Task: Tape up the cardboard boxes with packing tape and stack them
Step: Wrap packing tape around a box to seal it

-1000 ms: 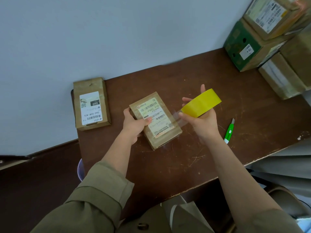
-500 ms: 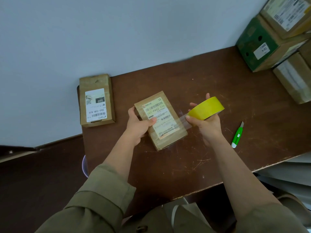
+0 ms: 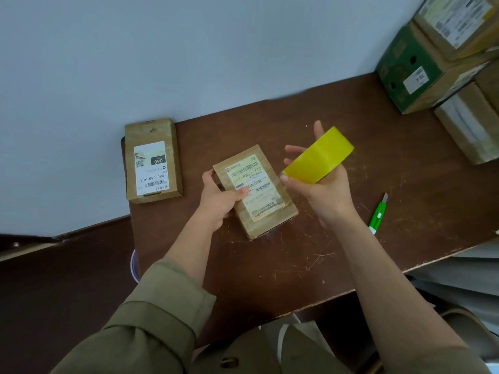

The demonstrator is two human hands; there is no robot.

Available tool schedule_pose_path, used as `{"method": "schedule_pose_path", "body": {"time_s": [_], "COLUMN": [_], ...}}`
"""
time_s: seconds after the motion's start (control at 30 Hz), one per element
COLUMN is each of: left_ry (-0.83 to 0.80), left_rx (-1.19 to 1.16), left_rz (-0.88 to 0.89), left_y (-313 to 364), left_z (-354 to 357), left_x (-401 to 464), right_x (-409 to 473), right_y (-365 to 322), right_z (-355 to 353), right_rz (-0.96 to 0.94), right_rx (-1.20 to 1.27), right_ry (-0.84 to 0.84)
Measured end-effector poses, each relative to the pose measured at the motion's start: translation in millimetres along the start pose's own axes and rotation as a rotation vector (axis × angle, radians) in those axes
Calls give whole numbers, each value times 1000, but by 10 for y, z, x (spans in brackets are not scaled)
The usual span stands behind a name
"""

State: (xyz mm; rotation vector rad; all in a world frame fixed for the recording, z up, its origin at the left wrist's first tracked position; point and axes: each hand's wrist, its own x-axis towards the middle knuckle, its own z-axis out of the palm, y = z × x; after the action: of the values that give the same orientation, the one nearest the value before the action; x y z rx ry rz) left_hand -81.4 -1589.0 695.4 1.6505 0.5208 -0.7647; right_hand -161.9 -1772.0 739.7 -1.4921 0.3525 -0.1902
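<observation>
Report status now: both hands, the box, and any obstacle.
Left hand grips small box on table. Right hand holds yellow tape roll beside box. Green cutter lies apart; no obstacle.

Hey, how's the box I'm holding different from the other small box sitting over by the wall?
The held box lies at an angle mid-table, gripped by the left hand; the wall box lies apart near the table's left edge, untouched. The held box's label is yellowish and reads the right way up for you; the wall box's label is white and reads upside down. Both are small, flat brown cardboard boxes with barcode labels.
</observation>
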Motion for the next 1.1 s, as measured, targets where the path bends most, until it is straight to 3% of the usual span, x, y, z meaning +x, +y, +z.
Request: {"method": "schedule_pose_path", "body": {"time_s": [0.37, 0.7, 1.1], "left_ry": [-13, -18, -31], "left_rx": [-16, -15, -30], "left_rz": [20, -4, -4], "left_y": [7, -6, -53], "left_z": [-1, 0, -10], "left_x": [-45, -16, 17], "right_x": [-227, -32, 95], "right_y": [-231, 105, 482], "right_z": [198, -138, -287], "right_rz": [-81, 106, 324], "right_rx": [-45, 83, 143], "right_ry": [-160, 91, 169]}}
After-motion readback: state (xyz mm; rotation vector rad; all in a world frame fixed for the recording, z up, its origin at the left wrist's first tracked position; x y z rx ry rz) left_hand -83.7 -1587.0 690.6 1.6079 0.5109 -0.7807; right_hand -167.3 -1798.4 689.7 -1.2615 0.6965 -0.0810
